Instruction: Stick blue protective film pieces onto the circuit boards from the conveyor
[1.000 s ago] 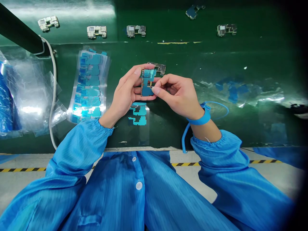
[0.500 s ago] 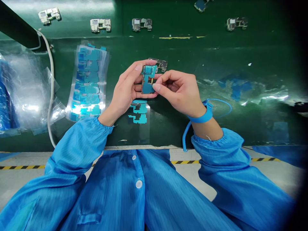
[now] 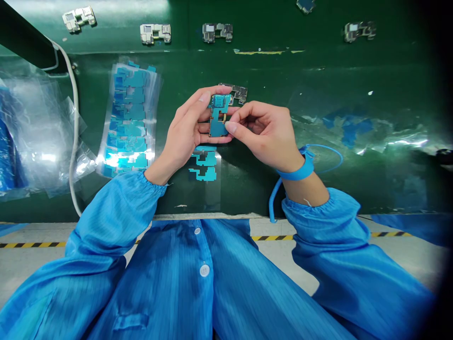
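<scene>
My left hand [image 3: 187,125] is closed around a small circuit board [image 3: 217,126], fingers behind it and thumb along its upper left edge. Blue film pieces cover most of the board's face, and a notch shows in its right side. At the board's lower right edge, my right hand [image 3: 264,130] pinches with thumb and forefinger, the other fingers curled; the fingertips hide what lies between them. Just beyond my left fingertips lies another circuit board [image 3: 240,93], partly covered. A clear sheet with blue cut film pieces [image 3: 205,174] lies below my hands.
A stack of film sheets [image 3: 129,125] lies on the left, beside a white cable [image 3: 74,141] and clear plastic bags [image 3: 38,127]. Several boards [image 3: 155,34] sit along the far strip. A blue wrist strap [image 3: 297,172] with a coiled cord [image 3: 272,200] is on my right wrist.
The boards along the far strip have shifted to the right. Both hands and the held board keep nearly the same place and grip.
</scene>
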